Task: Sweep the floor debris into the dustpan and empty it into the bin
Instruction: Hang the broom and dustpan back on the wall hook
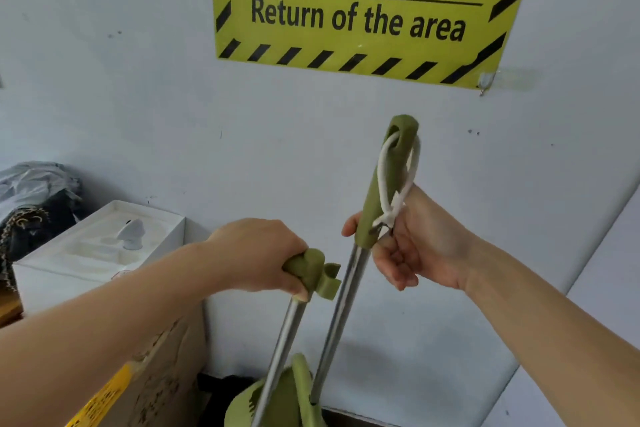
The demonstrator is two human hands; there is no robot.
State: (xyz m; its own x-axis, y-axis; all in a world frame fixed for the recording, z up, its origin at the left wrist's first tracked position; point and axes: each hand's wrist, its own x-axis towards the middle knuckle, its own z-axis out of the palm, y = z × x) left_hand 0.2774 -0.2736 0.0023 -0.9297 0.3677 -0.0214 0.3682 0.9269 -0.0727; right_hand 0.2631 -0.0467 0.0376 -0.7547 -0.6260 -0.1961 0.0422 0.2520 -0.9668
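Left hand (256, 255) clenched on dustpan handle (313, 272); right hand (412, 239) grasping broom handle (384, 184); both shafts near-upright, side by side, clip facing broom; heads below.

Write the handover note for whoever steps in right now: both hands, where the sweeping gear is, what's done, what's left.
Left hand: closed on the green clip-top grip of the dustpan handle; its steel pole runs down to the green dustpan at the bottom edge of the view.
Right hand: fingers wrapped around the broom handle at the base of its green grip, beside the white hanging loop.
Both tools stand close together near the wall, under the yellow sign.
Done: tools in hand.
Left: no debris or bin is in view, so sweeping and emptying apparently remain.
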